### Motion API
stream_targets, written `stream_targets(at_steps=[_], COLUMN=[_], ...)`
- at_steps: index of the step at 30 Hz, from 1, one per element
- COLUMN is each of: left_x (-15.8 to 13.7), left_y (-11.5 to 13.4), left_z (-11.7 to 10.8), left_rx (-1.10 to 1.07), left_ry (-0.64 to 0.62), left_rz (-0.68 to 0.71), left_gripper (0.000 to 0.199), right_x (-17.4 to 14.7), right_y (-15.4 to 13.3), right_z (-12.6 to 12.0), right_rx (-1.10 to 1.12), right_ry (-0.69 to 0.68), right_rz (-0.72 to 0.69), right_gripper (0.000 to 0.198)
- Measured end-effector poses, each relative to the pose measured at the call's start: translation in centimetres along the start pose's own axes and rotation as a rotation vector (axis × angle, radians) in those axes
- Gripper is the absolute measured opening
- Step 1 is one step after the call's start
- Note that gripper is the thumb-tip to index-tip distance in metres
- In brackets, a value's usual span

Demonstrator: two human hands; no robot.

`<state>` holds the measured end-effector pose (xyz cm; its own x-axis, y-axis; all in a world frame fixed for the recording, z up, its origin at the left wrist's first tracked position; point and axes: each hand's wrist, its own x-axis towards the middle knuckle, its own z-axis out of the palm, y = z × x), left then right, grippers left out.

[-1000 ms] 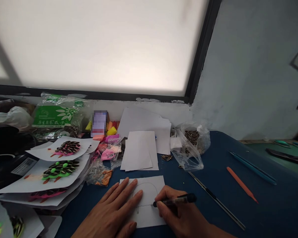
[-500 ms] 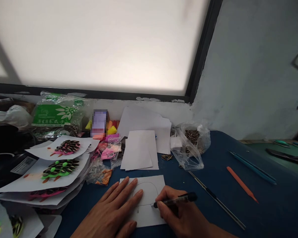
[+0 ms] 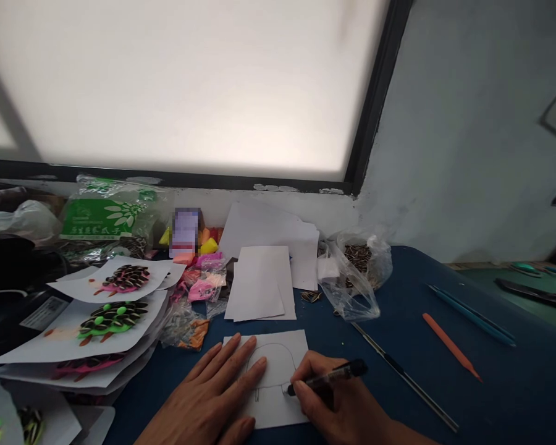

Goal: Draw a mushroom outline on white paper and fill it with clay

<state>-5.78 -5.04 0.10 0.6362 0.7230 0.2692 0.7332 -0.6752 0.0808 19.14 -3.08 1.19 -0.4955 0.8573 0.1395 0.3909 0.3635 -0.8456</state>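
A white sheet of paper (image 3: 278, 411) lies on the blue tabletop near the front edge. My left hand (image 3: 213, 389) rests flat on its left side, fingers spread. Held in my right hand (image 3: 338, 402) is a black pen (image 3: 333, 376), its tip on the paper. Drawn on the sheet is a dome-shaped outline with a line along its bottom and a small leg-like mark below at the left. Another short stroke shows by the pen tip. My left hand covers part of the outline.
Paper sheets with seed-covered hedgehog figures (image 3: 113, 318) are stacked at left. Behind are blank sheets (image 3: 259, 284), bags of coloured clay (image 3: 204, 284), a green seed bag (image 3: 97, 213) and a clear bag of seeds (image 3: 356, 266). At right lie a metal rod (image 3: 405, 374), orange tool (image 3: 449, 346) and blue tweezers (image 3: 472, 315).
The pen tip has moved slightly downward, and a short stroke now shows beneath the bottom line of the outline. My left hand stays in place on the paper.
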Motion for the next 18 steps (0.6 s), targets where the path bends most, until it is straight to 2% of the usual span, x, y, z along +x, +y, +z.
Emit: stream_targets(at_steps=[6,13,18], left_x=[-0.1,0.01,-0.02], left_y=[-0.12,0.01,0.07], left_z=[0.16,-0.06,-0.05], left_rx=[-0.012,0.015,-0.011], left_ry=[0.034,-0.001,0.023], left_rz=[0.006,0.002,-0.006], left_gripper=[0.059,0.055,0.059], right_x=[0.05,0.05,-0.13], right_y=[-0.05,-0.09,0.04], right_z=[-0.02,-0.06,-0.11], right_rx=[0.022,0.025,0.012], right_ry=[-0.022,-0.024,-0.024], right_rz=[0.008,0.021,0.013], right_gripper=[0.023,0.023,0.024])
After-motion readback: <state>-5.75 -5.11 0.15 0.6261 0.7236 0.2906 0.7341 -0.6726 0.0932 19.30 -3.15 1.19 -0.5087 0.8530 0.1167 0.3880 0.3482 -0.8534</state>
